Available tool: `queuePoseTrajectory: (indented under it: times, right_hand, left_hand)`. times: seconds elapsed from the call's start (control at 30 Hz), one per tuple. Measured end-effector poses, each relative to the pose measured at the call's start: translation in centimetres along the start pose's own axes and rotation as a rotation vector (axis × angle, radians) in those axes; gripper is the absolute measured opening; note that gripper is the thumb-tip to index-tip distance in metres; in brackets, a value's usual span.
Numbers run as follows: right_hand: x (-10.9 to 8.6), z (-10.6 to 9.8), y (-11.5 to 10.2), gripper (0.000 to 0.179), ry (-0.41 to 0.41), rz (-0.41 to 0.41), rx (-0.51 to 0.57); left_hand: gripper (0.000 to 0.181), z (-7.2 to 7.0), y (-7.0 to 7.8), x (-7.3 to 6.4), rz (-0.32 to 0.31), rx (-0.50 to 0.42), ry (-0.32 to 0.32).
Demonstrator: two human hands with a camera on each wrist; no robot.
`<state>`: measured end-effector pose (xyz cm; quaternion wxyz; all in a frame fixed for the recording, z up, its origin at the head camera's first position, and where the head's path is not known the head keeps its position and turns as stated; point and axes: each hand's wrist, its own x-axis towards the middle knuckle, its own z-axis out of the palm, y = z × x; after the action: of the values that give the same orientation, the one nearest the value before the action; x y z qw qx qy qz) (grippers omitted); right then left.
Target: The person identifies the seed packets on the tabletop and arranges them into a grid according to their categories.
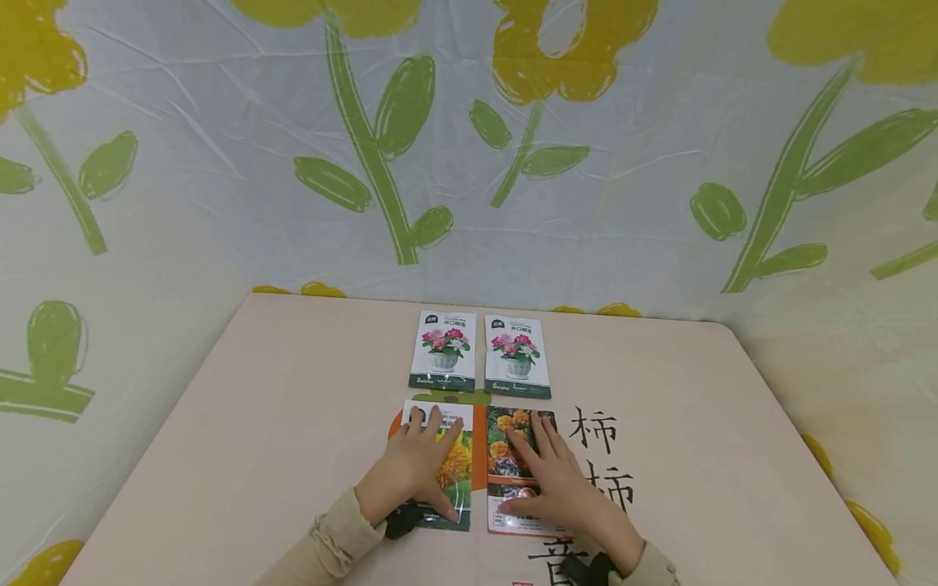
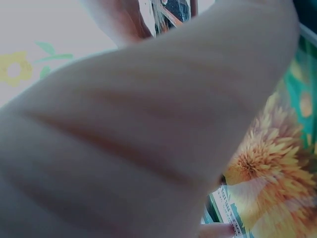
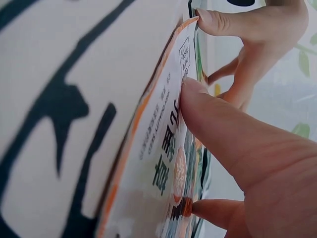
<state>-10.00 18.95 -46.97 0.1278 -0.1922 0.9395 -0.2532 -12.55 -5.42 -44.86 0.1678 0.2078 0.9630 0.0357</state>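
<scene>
My left hand (image 1: 416, 465) rests with spread fingers on a seed packet (image 1: 458, 464) picturing a large yellow flower. Its fingertips lie near the packet's white top, the thumb toward the green lower edge; the hand covers much of the left side. Beside it, my right hand (image 1: 563, 488) lies over an orange-flowered seed packet (image 1: 506, 448), fingers pointing up along its right side. In the right wrist view, the thumb and a fingertip touch that packet's printed face (image 3: 148, 144). The left wrist view is mostly filled by blurred skin, with the yellow flower print (image 2: 272, 173) at right.
Two matching seed packets, left (image 1: 443, 352) and right (image 1: 517, 356), lie side by side behind, each showing pink flowers in a white pot. The pale pink tabletop (image 1: 293, 407) carries large black characters (image 1: 595, 430) at right. A flower-printed curtain (image 1: 586, 244) surrounds the far edge.
</scene>
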Motion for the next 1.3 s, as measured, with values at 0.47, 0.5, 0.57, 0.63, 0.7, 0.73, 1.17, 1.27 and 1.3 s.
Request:
queuePoseTrajectory:
  times: [0.47, 0.5, 0.57, 0.63, 0.7, 0.73, 1.17, 1.27, 1.3]
  right_hand:
    - [0.06, 0.04, -0.11, 0.104, 0.011, 0.021, 0.015]
    - [0.06, 0.01, -0.14, 0.104, 0.014, 0.022, 0.016]
    - [0.06, -0.03, -0.19, 0.104, 0.02, 0.023, 0.017]
    - [0.07, -0.06, -0.23, 0.104, 0.023, 0.023, 0.015]
    - [0.08, -0.08, -0.26, 0.104, 0.024, 0.022, 0.014]
    - [0.1, -0.09, -0.27, 0.104, 0.024, 0.022, 0.013]
    - [0.11, -0.32, -0.54, 0.104, 0.027, 0.035, 0.018]
    - [0.1, -0.35, -0.59, 0.104, 0.026, 0.032, 0.012]
    - [0.09, -0.37, -0.61, 0.105, 0.024, 0.032, 0.011]
  left_hand:
    - [0.127, -0.18, -0.07, -0.07, 0.025, 0.028, 0.019]
    - [0.127, -0.18, -0.09, -0.06, 0.027, 0.031, 0.024]
    - [0.127, -0.19, -0.14, -0.02, 0.027, 0.041, 0.033]
    - [0.127, -0.19, -0.16, -0.01, 0.027, 0.047, 0.043]
    - [0.127, -0.19, -0.19, 0.02, 0.026, 0.053, 0.05]
    - [0.127, -0.19, -0.2, 0.02, 0.025, 0.055, 0.053]
    - [0.125, -0.76, -0.08, -0.24, 0.017, 0.047, 0.043]
    - [0.124, -0.84, -0.06, -0.26, 0.016, 0.042, 0.043]
    - [0.124, -0.88, -0.04, -0.27, 0.016, 0.041, 0.043]
